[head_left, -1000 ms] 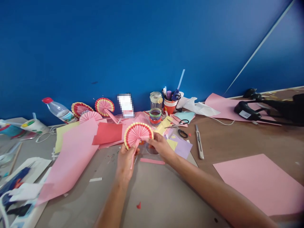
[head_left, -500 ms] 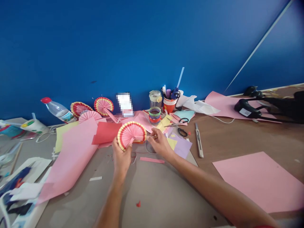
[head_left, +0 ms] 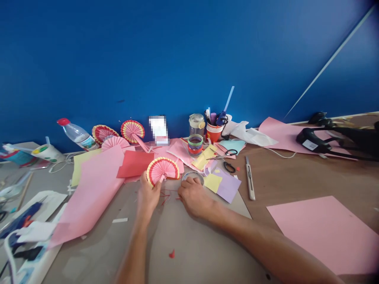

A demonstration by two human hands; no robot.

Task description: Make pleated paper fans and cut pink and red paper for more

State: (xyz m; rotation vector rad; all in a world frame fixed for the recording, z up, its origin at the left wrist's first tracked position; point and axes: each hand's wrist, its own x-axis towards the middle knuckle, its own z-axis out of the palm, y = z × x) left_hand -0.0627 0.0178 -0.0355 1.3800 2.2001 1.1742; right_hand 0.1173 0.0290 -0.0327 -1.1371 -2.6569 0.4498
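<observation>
While the left hand [head_left: 149, 197] holds the pleated fan [head_left: 161, 169]: the right hand [head_left: 194, 197] is down at the grey tabletop [head_left: 204, 248], so the step in hand looks like picking something up there.
Next move: seems to call for a steady left hold that spares the pleats, and a sure right pinch before any lift.
Left grip: thumb and fingers closed on the fan's lower left edge, forearm rising from below.
Right grip: fingers curled, knuckles up, pink sliver [head_left: 179, 198] at the fingertips; I cannot tell whether they pinch it.
Right forearm: slants in from lower right, hand overlapping the clear ring [head_left: 193, 173] in view.
Pleated fan: tilted, in front of the red paper [head_left: 134, 165].
</observation>
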